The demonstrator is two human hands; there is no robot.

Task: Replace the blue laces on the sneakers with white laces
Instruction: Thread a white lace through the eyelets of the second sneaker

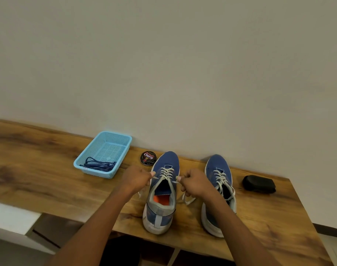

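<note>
While both sneakers stand toes toward the wall on the wooden table (48, 169), the left hand (137, 178) and right hand (195, 182) each pinch an end of the white lace (166, 172) with curled fingers, one on either side of the left sneaker (161, 191). Just right of it, the right sneaker (218, 191) is already laced white. Farther back, a shoe polish tin (148, 158) sits near the toe, a black pouch (259, 184) lies to the right, and the blue laces (100, 164) lie in the blue basket (106, 135).

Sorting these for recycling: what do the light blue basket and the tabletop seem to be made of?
Basket: probably moulded plastic, given its uniform colour and fine perforated mesh walls. Tabletop: wood or wood-look laminate, brown grain pattern with a smooth, slightly glossy finish; which one is unclear.
</note>
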